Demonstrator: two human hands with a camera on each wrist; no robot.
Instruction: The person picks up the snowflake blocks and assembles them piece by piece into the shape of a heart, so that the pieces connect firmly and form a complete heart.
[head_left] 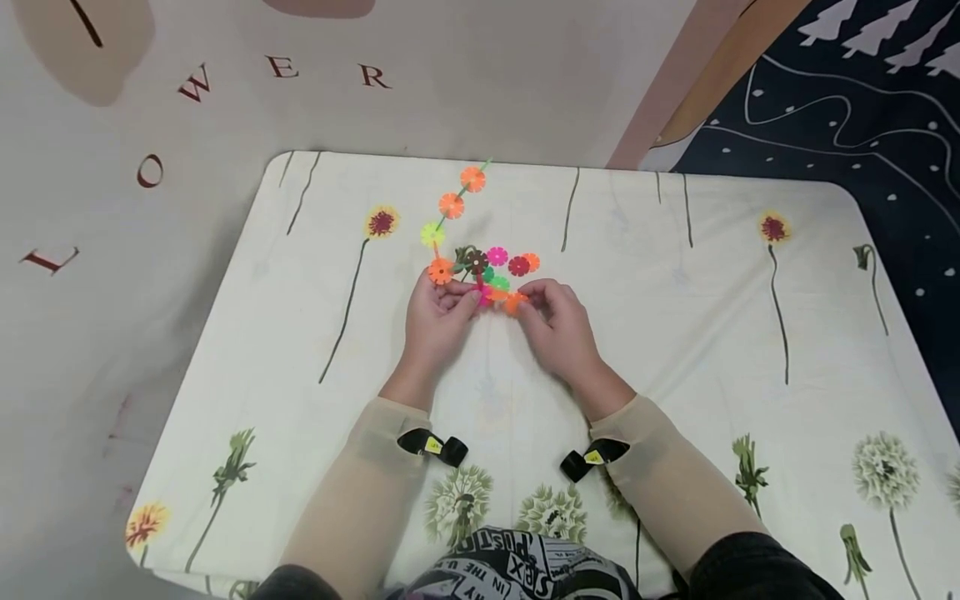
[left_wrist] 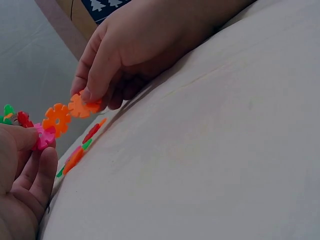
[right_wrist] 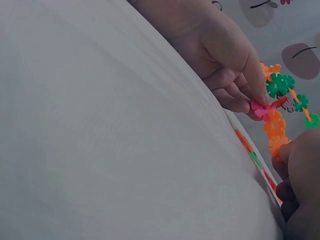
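My left hand [head_left: 441, 321] pinches a pink notched plastic disc [left_wrist: 46, 137] between thumb and fingers. An orange notched disc [left_wrist: 52, 123] joins it, and beyond that comes another orange disc [left_wrist: 79, 107], whose far edge my right hand [head_left: 558, 329] pinches. From the left hand a chain of linked discs runs away over the table, with an orange disc [head_left: 440, 271], a yellow disc [head_left: 432, 234] and more orange discs [head_left: 452, 206] showing in the head view. Green discs [right_wrist: 279, 86] of the chain appear in the right wrist view.
Loose discs, among them a pink one [head_left: 497, 256] and a red one [head_left: 518, 266], lie just past the hands. A white cloth [head_left: 675, 333] printed with flowers covers the table. The wall [head_left: 487, 83] stands close behind its far edge.
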